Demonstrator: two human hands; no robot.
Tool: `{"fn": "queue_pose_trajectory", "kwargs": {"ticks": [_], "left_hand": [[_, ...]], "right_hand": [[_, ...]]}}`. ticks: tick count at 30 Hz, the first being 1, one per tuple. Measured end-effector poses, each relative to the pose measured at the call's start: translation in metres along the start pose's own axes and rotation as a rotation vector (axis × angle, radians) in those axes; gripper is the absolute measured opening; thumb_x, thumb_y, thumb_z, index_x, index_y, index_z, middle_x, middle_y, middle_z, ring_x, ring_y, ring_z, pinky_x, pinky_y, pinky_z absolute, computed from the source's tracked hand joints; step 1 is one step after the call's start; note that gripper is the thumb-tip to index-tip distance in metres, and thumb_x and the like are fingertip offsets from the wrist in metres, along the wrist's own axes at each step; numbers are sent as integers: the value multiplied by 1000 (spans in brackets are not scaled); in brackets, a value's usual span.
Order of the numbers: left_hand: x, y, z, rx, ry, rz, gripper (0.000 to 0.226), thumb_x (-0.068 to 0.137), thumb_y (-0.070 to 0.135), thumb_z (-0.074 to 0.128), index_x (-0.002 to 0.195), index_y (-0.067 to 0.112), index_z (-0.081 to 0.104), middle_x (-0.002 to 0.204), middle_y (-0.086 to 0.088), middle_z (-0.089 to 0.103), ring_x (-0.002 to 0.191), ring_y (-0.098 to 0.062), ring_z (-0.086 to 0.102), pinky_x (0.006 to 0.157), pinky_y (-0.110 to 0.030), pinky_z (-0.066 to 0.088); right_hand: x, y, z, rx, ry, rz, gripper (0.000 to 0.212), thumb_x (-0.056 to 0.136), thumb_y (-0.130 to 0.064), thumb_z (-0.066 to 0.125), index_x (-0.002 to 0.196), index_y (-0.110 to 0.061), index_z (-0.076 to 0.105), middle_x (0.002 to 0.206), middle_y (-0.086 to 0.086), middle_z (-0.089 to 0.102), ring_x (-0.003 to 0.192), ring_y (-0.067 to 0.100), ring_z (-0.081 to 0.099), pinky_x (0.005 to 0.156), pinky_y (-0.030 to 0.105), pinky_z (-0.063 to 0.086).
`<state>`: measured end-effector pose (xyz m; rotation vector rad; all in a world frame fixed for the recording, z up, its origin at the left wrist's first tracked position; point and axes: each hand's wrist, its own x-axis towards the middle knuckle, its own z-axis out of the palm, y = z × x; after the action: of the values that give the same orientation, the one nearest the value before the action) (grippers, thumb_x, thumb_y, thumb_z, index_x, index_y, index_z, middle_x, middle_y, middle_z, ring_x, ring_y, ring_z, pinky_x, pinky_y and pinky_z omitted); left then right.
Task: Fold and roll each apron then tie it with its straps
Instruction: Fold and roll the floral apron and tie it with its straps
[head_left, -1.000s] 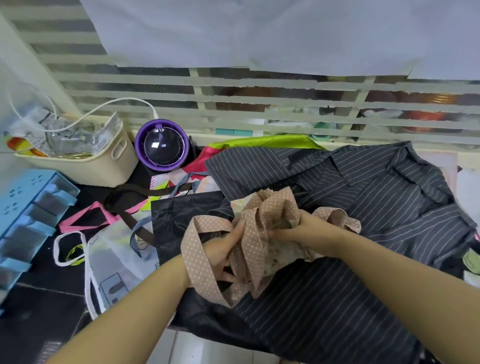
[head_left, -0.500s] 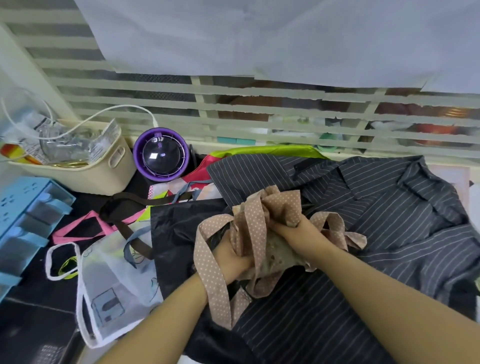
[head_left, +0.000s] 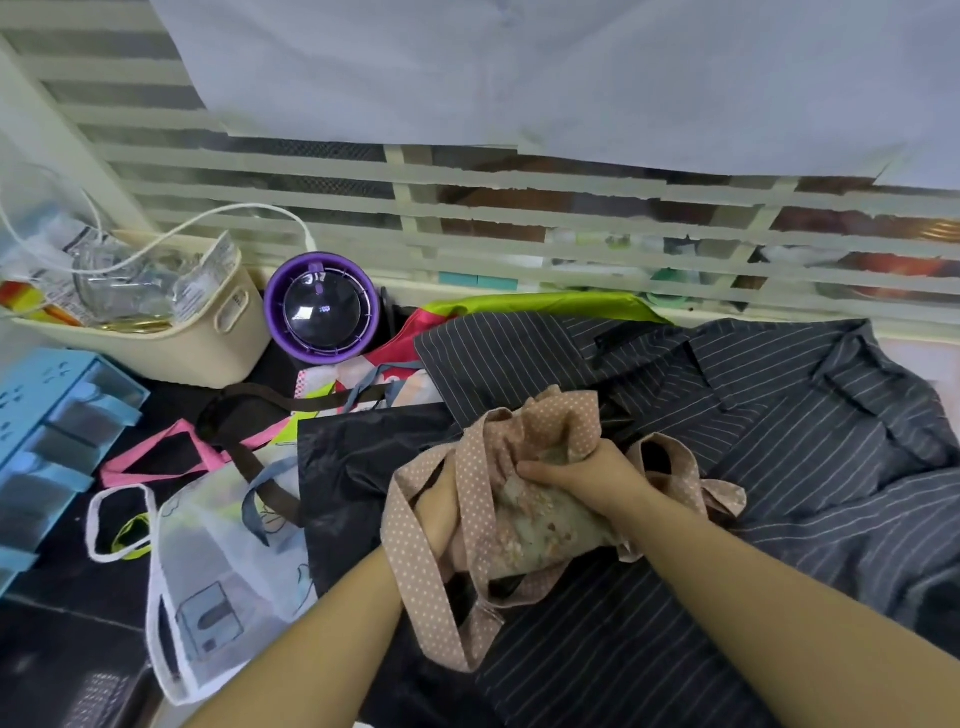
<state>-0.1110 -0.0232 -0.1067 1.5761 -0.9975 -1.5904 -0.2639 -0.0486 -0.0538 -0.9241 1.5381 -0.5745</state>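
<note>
Atop striped apron, centre: floral apron, folded and rolled, clasped at upper end by right hand. Its dotted straps slack, draped over left hand; fingers hidden, grip indeterminable. Judged: tying begun, knot outstanding; striped apron and black apron unfolded.

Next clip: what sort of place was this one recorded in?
Probably a cluttered home or small-shop work surface, though I can't be sure. A cream storage basket of packets and a blue plastic drawer unit sit at the left, a dark striped apron lies spread out, and a slatted partition runs behind.
</note>
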Motion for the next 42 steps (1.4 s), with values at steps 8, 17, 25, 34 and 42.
{"fn": "queue_pose_trajectory", "kwargs": {"ticks": [8,17,25,34,42], "left_hand": [[-19,24,-8,122,-89,263,74,65,33,79,131,17,48,123,4,61,113,-4,59,94,-20,47],[12,25,-8,17,176,228,22,88,5,64,109,11,63,102,-2,69,98,-15,65,74,-11,50],[1,41,-10,-149,80,230,24,87,11,64,111,12,65,103,-1,73,98,-14,68,81,-22,54],[-42,134,-10,-199,-169,491,61,66,35,77,120,11,60,117,-14,67,110,-30,63,94,-44,50],[-103,227,12,-11,-64,941,68,61,24,79,120,19,45,95,18,70,93,-5,67,81,-17,49]], "right_hand": [[9,9,5,-231,134,-132,38,67,-55,76,94,-29,69,88,-10,70,86,8,65,84,38,54],[16,-2,-3,-190,145,-144,60,70,-48,78,115,-27,44,115,-4,48,105,12,52,91,32,46],[16,-31,-25,77,-152,195,86,40,-53,87,112,-11,65,104,7,72,97,25,67,90,44,53],[-63,-94,-56,261,-198,-226,24,79,-7,70,102,-14,68,95,7,74,89,23,71,76,36,57],[-152,-152,-87,103,-153,-698,32,62,-17,77,91,-26,70,88,-14,74,86,1,69,70,15,54]]}}
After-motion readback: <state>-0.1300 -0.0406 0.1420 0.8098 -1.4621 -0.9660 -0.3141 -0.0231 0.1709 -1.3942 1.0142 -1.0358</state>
